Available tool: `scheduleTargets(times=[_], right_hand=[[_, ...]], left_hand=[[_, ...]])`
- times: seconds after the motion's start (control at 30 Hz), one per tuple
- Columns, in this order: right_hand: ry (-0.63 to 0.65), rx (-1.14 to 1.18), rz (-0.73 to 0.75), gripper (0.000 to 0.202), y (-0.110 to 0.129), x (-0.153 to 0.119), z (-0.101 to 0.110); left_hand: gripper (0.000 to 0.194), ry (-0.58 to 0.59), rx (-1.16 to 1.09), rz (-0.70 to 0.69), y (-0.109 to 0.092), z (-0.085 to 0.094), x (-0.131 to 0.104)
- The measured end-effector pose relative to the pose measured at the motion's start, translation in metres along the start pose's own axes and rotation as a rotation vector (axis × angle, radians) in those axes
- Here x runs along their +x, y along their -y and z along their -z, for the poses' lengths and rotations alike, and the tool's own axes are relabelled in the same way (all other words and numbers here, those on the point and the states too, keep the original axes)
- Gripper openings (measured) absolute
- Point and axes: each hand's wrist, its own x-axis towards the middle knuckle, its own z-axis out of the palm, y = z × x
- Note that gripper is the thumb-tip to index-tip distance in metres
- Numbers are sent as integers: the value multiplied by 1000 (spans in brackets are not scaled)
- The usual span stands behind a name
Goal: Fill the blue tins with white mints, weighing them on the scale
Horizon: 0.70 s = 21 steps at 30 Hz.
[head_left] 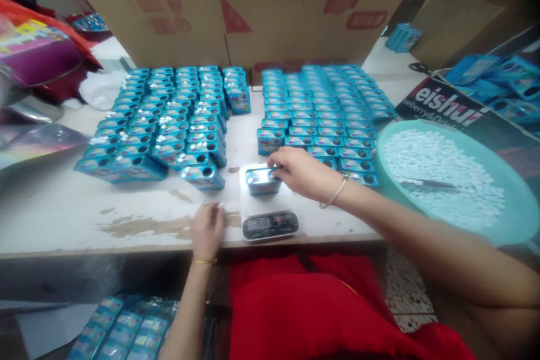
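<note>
A small blue box (262,181) stands on the white plate of a kitchen scale (270,225) with a black panel. My right hand (293,169) is at the right end of this box, fingertips pinched together by its top; what they hold is too small to name. Small white pieces show on the box top. On the table left of the scale rests my left hand (207,230), fingers loosely curled near the edge, with no object seen in it. Rows of blue boxes with white pieces on top (171,124) stand at the left, and further rows (320,107) at the right.
A green basin (386,169) at the right holds many white pieces and a dark utensil. Behind the rows stands a large cardboard box (189,11). More blue boxes lie in a printed carton (447,104) at the right. Others sit below the table, lower left.
</note>
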Motion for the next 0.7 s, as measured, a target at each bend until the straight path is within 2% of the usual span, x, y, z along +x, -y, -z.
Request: scheduleTargets(times=[0.07,0.17,0.27,0.37,0.47,0.53,0.63,0.7], right_hand=[[-72,84,19,15,-2,0,4],[-144,462,-48,7,-8,-10,10],[-135,967,-291,23,-24,-35,2],[-165,1279,-570,24,-50,-70,-23],[-209,1390,-801,18,-77,-106,-55],[-241,1425,-885,21,-90,-125,-72],[-254,1466,-882,23,-98,-141,-86],[-260,1471,-839,26,-98,-144,-89]], left_hand=[[19,2,-4,5,0,0,0],[19,-4,-14,9,-2,1,0],[19,-6,-24,15,-4,2,1],[19,-1,-20,24,-5,2,1],[19,3,-7,30,-3,1,0],[20,3,-9,26,-2,1,0],[19,-16,-47,2,-10,5,2],[19,-51,-83,-16,-22,10,6]])
